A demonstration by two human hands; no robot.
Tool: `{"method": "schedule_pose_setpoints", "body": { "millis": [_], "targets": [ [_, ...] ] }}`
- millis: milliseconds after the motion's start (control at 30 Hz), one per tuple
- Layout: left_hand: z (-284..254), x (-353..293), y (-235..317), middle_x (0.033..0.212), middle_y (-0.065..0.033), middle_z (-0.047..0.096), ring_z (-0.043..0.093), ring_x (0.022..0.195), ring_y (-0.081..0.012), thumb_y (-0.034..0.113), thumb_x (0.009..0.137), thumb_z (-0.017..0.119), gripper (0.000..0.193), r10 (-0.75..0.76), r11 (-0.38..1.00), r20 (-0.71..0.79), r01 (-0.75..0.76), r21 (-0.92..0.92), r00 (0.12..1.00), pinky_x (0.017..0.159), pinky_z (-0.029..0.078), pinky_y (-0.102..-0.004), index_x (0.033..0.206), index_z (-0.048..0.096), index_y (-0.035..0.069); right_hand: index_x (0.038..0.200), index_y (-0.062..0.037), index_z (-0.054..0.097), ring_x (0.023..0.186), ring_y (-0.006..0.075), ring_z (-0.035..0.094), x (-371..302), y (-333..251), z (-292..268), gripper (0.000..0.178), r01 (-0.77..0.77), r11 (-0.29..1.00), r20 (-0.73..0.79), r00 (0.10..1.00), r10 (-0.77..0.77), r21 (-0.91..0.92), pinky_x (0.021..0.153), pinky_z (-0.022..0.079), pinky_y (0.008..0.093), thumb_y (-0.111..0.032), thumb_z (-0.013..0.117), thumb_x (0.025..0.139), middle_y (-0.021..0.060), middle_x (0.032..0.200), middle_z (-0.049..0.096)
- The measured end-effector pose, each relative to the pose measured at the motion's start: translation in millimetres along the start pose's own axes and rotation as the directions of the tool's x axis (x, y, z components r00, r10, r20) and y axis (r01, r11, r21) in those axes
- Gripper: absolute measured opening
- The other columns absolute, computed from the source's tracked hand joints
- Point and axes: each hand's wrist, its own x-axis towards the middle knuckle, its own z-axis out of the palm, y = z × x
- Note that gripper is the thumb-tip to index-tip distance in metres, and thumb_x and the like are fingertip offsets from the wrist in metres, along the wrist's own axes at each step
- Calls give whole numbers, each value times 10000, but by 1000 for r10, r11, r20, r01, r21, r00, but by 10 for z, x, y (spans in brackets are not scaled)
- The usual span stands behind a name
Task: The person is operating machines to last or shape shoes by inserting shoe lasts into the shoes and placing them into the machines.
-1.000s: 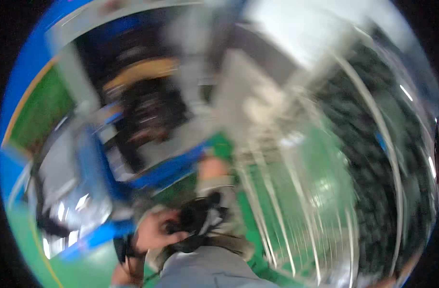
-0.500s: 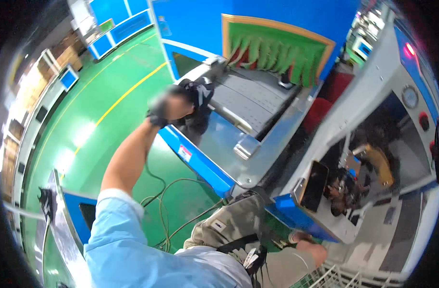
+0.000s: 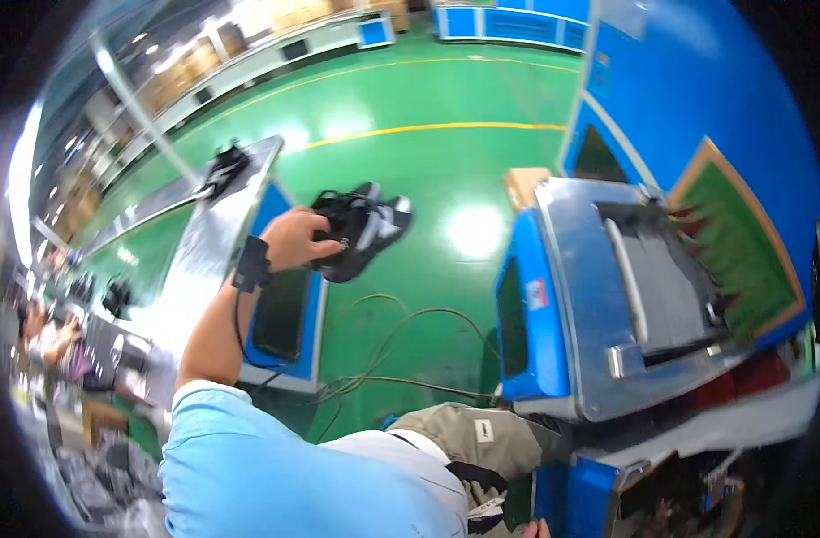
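My left hand (image 3: 295, 240) grips a pair of black sneakers (image 3: 367, 235) with pale side marks, held out over the green floor. The fingers close on their near upper parts, and the palm side is hidden. A black band with a cable sits on that wrist. At the lower edge, a few fingertips of what looks like my right hand (image 3: 536, 529) show beside my khaki shorts; the rest is cut off. Another black shoe (image 3: 224, 170) lies on the metal-topped bench (image 3: 215, 235) to the left.
On the right stands a blue machine with a metal-framed conveyor (image 3: 598, 359) and a green strip curtain (image 3: 750, 260). Loose cables (image 3: 410, 314) lie on the floor between bench and machine. A person (image 3: 56, 336) is at the far left near more dark shoes (image 3: 116, 296).
My view has swung left. My left hand has carried the black sneakers away from the conveyor's end, out over the floor toward the bench.
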Motion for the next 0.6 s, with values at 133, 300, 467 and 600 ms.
{"method": "schedule_pose_setpoints", "body": {
  "millis": [133, 300, 467, 600],
  "targets": [
    [-801, -1088, -1018, 992, -198, 675, 624, 977, -378, 362, 785, 711, 338, -507, 827, -48, 501, 254, 861, 865, 501, -478, 899, 736, 45, 1067, 24, 728, 914, 368, 700, 198, -146, 175, 240, 159, 987, 192, 969, -158, 12, 813, 549, 398, -173, 643, 959, 216, 1006, 732],
    [-735, -1545, -2361, 1016, -215, 658, 620, 979, -398, 266, 833, 652, 297, -345, 411, -863, 886, 216, 370, 875, 494, -500, 995, 666, 17, 1057, 13, 733, 913, 357, 708, 330, -138, 217, 227, 195, 980, 142, 970, -197, 31, 816, 550, 397, -172, 642, 961, 199, 996, 739],
    [296, -92, -1766, 1038, -250, 666, 620, 1029, -415, 240, 914, 620, 275, -274, 880, -465, 415, 233, 842, 905, 491, -494, 1047, 656, 2, 1063, 2, 738, 893, 339, 709, 147, 88, 18, 252, -33, 999, -126, 992, 29, -31, 795, 552, 379, -217, 657, 971, 193, 990, 740],
    [1021, 1238, 342, 1089, -152, 670, 620, 1061, -365, 158, 882, 667, 199, 152, 988, -190, -142, 65, 970, 918, 507, -453, 1043, 668, 41, 1069, -14, 728, 773, 326, 681, -283, 627, -18, 265, -258, 964, -411, 886, 212, -58, 715, 544, 401, -241, 608, 1001, 184, 895, 722]
  ]
}}
